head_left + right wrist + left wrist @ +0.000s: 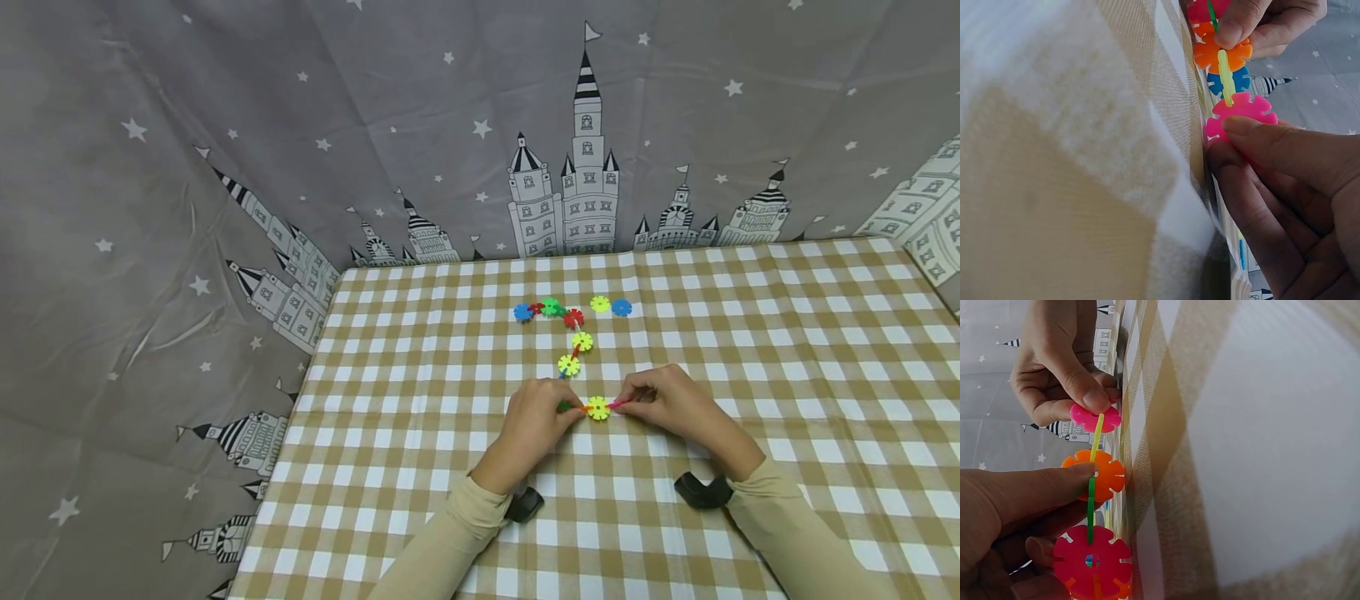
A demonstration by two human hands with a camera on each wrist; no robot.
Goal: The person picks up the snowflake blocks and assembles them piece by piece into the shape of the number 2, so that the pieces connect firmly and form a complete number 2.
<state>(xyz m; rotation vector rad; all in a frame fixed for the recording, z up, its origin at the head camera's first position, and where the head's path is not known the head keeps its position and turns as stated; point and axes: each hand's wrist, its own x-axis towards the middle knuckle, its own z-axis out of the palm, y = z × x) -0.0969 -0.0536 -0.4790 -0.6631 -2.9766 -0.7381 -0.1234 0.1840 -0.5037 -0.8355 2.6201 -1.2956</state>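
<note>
My left hand [534, 417] pinches an orange notched interlocking disc [1111, 478] between thumb and fingers. Slotted into that disc is a yellow disc [598, 408], which lies face up between the hands. On the yellow disc's other side stands a pink disc [1247, 111], edge-on in the head view, and my right hand [667, 400] grips it by thumb and fingertips. In the left wrist view a green disc [1090, 509] links the orange one to a red-pink disc [1088, 559] near the left palm. The left hand hides part of this chain in the head view.
Beyond the left hand the chain curves away through yellow discs [569, 365], a red disc [573, 317] and a green disc [551, 307] to a blue disc [523, 312]. A loose yellow disc [600, 304] and blue disc [622, 308] lie on the checked tablecloth [420, 400].
</note>
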